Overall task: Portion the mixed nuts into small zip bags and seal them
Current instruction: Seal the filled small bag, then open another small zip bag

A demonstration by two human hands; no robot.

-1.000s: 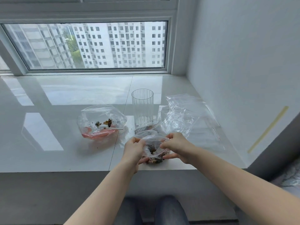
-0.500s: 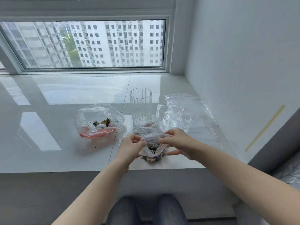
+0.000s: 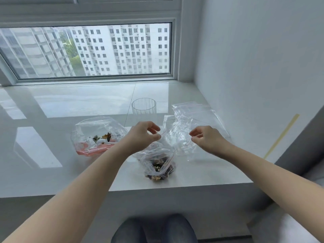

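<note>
Head view: 2 hands, left hand [image 3: 142,135] and right hand [image 3: 206,137], held apart and each pinching an edge of 1 empty zip bag [image 3: 177,135] (presumably to open it), above the unsealed bag of nuts [image 3: 158,166] near the sill's [image 3: 201,174] front edge.

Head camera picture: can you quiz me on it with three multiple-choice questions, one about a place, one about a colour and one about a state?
1. Where is the small bag of nuts?
A. Near the front edge of the ledge
B. Against the window frame
C. On the floor

2. What colour is the bottom of the large bag on the left?
A. Blue
B. Pink
C. Black

3. How is the glass?
A. Tipped over
B. Full of nuts
C. Upright and empty

Answers: 1 A, it lies between the forearms close to the edge; 2 B, a pink layer shows under its nuts; 3 C, it stands clear with nothing inside.
</note>
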